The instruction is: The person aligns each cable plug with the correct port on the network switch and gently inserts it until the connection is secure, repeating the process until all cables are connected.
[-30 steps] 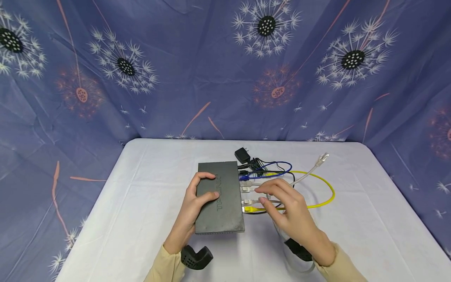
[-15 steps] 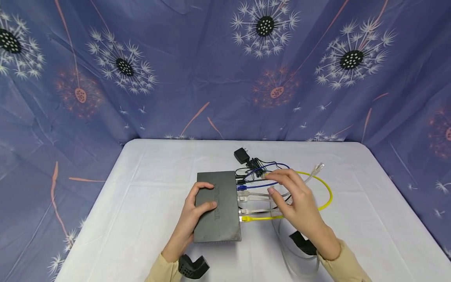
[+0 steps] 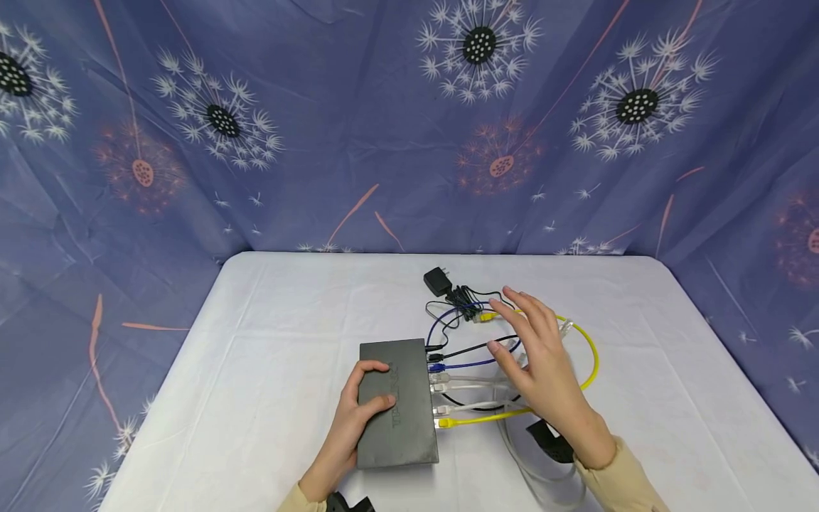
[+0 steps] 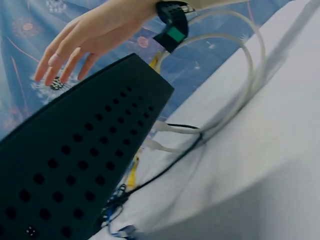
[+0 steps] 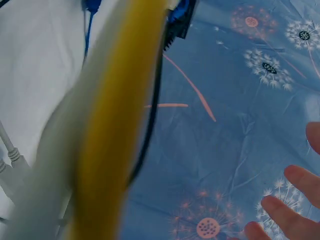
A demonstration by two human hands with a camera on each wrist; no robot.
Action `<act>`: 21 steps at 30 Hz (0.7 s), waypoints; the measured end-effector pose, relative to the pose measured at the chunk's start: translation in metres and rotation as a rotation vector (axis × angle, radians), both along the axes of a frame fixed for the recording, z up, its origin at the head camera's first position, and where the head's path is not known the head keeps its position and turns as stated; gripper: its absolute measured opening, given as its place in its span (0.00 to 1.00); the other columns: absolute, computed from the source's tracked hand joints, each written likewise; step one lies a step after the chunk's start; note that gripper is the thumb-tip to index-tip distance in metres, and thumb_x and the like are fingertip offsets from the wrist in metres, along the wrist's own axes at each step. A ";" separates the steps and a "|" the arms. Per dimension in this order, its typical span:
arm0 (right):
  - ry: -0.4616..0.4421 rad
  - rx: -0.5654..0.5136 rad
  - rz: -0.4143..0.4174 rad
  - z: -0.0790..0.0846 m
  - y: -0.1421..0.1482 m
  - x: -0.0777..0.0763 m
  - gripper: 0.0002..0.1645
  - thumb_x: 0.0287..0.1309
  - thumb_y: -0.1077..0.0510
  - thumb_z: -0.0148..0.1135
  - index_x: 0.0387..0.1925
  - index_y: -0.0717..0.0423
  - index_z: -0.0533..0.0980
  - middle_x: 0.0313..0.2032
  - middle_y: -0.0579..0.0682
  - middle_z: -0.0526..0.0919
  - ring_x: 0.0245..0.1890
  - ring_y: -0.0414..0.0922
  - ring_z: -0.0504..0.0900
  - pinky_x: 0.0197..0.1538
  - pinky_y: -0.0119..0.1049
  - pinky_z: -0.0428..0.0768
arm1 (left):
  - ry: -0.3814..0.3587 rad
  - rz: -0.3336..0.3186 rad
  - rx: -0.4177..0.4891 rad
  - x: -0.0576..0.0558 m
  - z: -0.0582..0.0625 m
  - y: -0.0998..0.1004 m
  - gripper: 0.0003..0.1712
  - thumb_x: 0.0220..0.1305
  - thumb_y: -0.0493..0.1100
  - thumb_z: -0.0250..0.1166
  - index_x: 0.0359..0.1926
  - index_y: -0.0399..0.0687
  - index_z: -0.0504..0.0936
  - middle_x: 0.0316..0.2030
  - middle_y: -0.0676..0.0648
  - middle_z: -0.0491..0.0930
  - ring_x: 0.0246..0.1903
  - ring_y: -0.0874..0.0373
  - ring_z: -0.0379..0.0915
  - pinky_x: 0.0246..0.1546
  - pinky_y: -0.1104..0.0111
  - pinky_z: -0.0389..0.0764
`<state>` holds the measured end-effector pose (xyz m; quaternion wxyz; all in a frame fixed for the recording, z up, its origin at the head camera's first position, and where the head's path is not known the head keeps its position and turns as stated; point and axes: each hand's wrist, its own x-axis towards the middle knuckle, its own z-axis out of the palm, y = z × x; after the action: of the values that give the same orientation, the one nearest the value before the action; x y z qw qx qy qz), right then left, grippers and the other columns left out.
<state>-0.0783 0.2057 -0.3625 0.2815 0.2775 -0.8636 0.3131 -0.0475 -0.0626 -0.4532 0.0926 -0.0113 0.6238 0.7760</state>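
Note:
My left hand [image 3: 352, 412] grips a dark grey network switch [image 3: 412, 398] by its left side, thumb and index finger on top, the other fingers hidden. Plugged into the switch's right side are a yellow network cable [image 3: 480, 418], several white cables [image 3: 463, 410], a blue cable [image 3: 470, 365] and a black cable [image 3: 470, 350]. Over these cables, to the right of the switch, my right hand [image 3: 544, 363] hovers with fingers spread and holds nothing. Vent holes show on the switch [image 4: 85, 150] in the left wrist view. The yellow cable [image 5: 112, 130] looms blurred across the right wrist view.
A black power adapter [image 3: 437, 281] lies behind the switch, its cord bundled [image 3: 466, 299] beside a loose yellow plug [image 3: 488, 317]. A clear plug [image 3: 566, 327] shows just past my right hand. White cable loops [image 3: 531, 476] hang near my right wrist. The white table [image 3: 269, 341] meets a patterned curtain.
The switch and my left hand have come nearer to me, cables trailing along. My right hand has moved off the plugs to the right, its fingers spreading.

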 end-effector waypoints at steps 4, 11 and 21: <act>-0.060 0.032 -0.017 -0.003 0.002 0.002 0.34 0.69 0.41 0.49 0.69 0.55 0.63 0.70 0.56 0.58 0.68 0.58 0.53 0.61 0.63 0.55 | -0.016 -0.003 0.029 0.002 -0.007 0.001 0.27 0.55 0.33 0.64 0.56 0.43 0.69 0.57 0.38 0.61 0.52 0.45 0.59 0.45 0.58 0.68; -0.079 0.076 -0.034 -0.004 0.004 0.004 0.36 0.69 0.39 0.47 0.70 0.53 0.60 0.71 0.56 0.55 0.69 0.58 0.49 0.62 0.64 0.53 | -0.006 0.022 -0.026 0.004 -0.017 0.001 0.27 0.54 0.33 0.64 0.56 0.44 0.70 0.62 0.40 0.59 0.57 0.44 0.54 0.49 0.58 0.62; -0.068 0.127 -0.063 -0.006 0.004 0.000 0.39 0.68 0.34 0.44 0.70 0.53 0.61 0.71 0.55 0.54 0.69 0.60 0.49 0.61 0.65 0.52 | 0.016 -0.029 -0.127 -0.002 -0.026 -0.002 0.27 0.53 0.34 0.66 0.55 0.47 0.72 0.60 0.41 0.63 0.55 0.45 0.59 0.51 0.57 0.59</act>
<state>-0.0780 0.2093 -0.3684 0.2436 0.2567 -0.8991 0.2578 -0.0495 -0.0641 -0.4796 0.0980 -0.0020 0.6725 0.7336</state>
